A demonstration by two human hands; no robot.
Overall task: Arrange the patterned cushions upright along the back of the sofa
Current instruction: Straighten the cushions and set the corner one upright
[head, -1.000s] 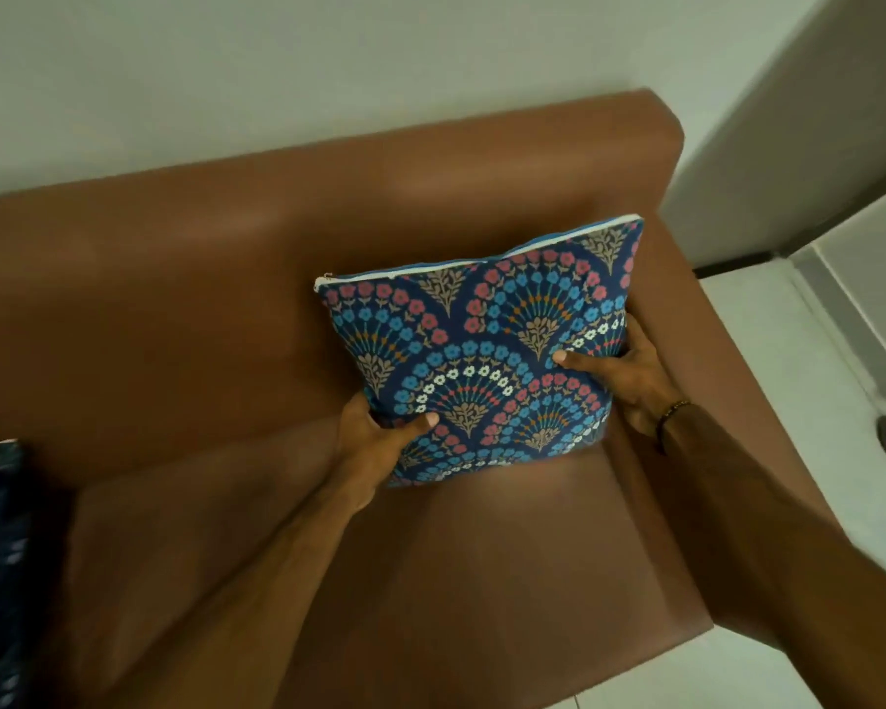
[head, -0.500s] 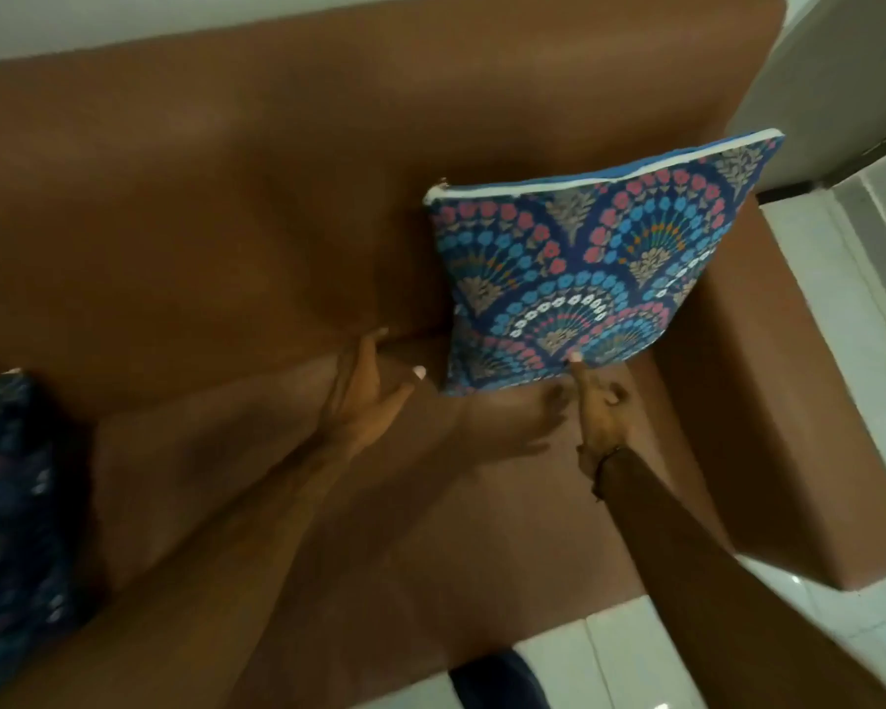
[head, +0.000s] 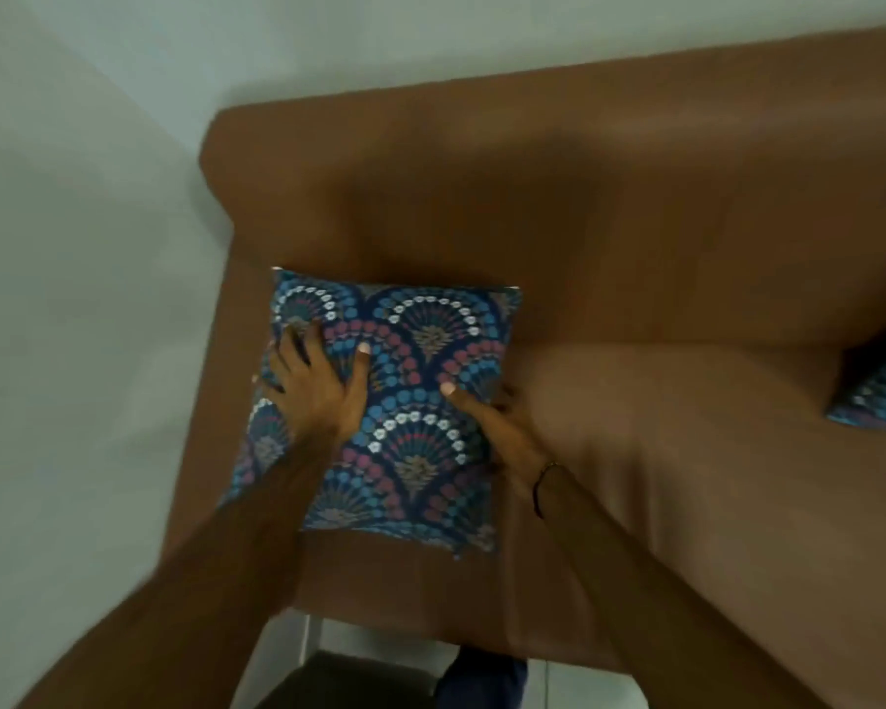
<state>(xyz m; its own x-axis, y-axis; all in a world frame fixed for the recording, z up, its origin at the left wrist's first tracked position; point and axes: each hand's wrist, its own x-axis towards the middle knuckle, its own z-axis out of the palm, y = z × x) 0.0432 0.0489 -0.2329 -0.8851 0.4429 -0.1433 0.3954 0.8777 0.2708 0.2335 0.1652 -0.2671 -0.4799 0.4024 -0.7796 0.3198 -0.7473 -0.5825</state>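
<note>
A blue cushion [head: 420, 452] with a pink, white and tan fan pattern lies at the left end of the brown sofa [head: 609, 207], its far edge close to the backrest. The picture is blurred, so I cannot tell whether it lies flat or leans. My left hand [head: 313, 386] grips its left side, fingers around the edge and thumb on the face. My right hand [head: 487, 422] holds the right side, thumb on the face and fingers behind the edge. A second patterned cushion [head: 875, 401] shows partly at the right border, against the backrest.
A pale wall [head: 73, 299] stands directly left of the sofa's armrest and behind the backrest. The brown seat runs between the two cushions. Tiled floor [head: 328, 637] and a dark object [head: 359, 678] lie below the seat's front edge.
Both hands let go of the cushion at the right end and now grip a second cushion at the left end. My view has swung left along the sofa.
</note>
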